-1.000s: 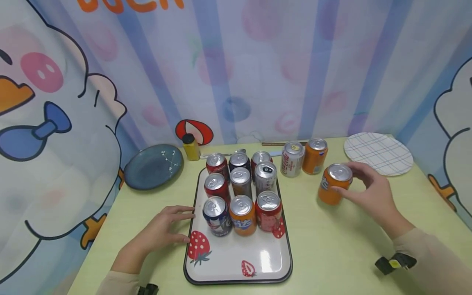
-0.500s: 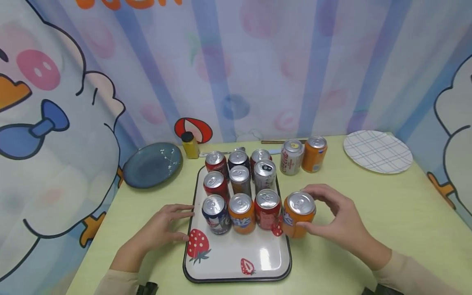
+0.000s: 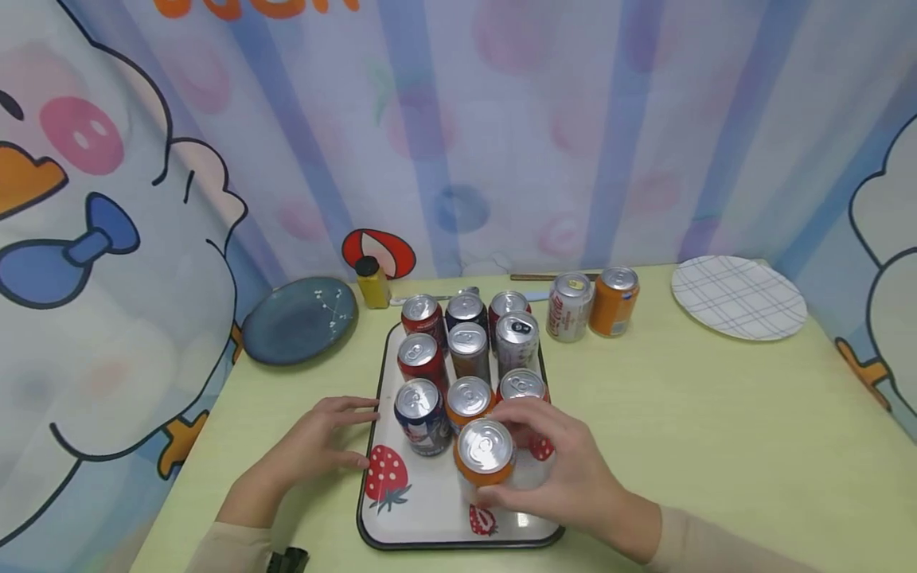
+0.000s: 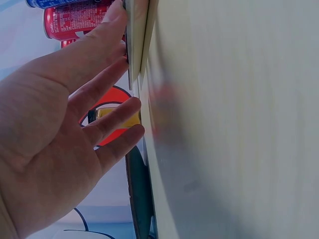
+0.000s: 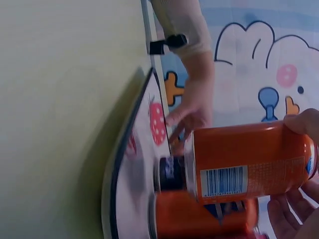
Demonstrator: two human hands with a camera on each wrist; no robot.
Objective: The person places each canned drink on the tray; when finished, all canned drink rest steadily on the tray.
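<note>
My right hand (image 3: 566, 469) grips an orange soda can (image 5: 244, 162) near its top, over the front part of a white strawberry tray (image 3: 430, 517). In the right wrist view the can's base hangs above the tray surface. Just behind stands another orange can (image 3: 469, 398), with a dark blue can (image 3: 423, 418) to its left and a red can (image 3: 523, 386) to its right, partly hidden by my hand. Further back on the tray are several more cans in rows. My left hand (image 3: 315, 446) rests with fingers extended at the tray's left rim, also seen in the left wrist view.
Behind the tray to the right stand a silver Coca-Cola can (image 3: 569, 309) and an orange can (image 3: 614, 302). A checked white plate (image 3: 739, 298) lies at the far right, a dark blue-green plate (image 3: 299, 322) at the far left. A yellow bottle (image 3: 372, 285) is by the curtain.
My right hand has carried the orange can leftward from the table right of the tray to over the tray's front part. The left hand has stayed at the rim.
</note>
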